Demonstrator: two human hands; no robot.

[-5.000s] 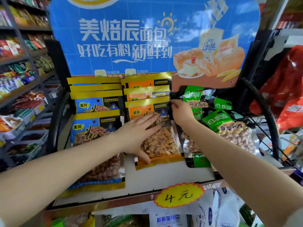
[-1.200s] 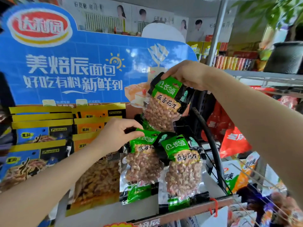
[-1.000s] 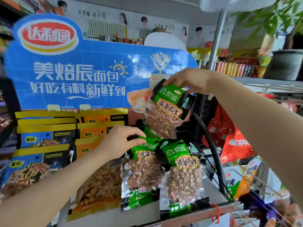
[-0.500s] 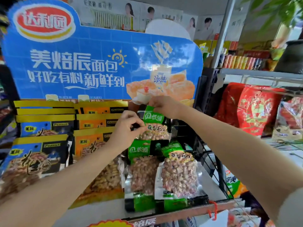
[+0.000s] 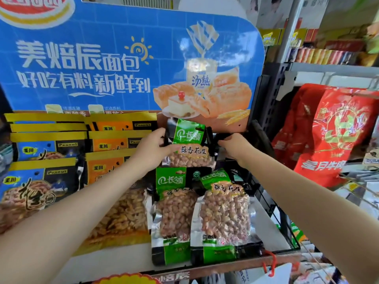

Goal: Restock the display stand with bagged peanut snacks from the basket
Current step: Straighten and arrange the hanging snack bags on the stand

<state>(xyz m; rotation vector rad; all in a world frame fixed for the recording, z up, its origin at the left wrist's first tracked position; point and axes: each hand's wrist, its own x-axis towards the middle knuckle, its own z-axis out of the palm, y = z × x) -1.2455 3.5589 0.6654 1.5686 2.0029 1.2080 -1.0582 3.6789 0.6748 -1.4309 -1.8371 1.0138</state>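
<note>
My left hand (image 5: 152, 151) grasps the green peanut bag (image 5: 189, 143) by its left edge, thumb on the front, high on the display stand (image 5: 264, 228). My right hand (image 5: 232, 147), at three o'clock from the bag, seems to pinch its dark right edge. Two similar bags (image 5: 205, 214) lie at six o'clock below.

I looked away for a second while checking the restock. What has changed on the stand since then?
The green peanut bag came down from mid-air to the back of the green row, above the two front green bags. The left hand now grips its left edge; the right hand has shifted to its right side. The blue bags and orange bags stayed put.
</note>
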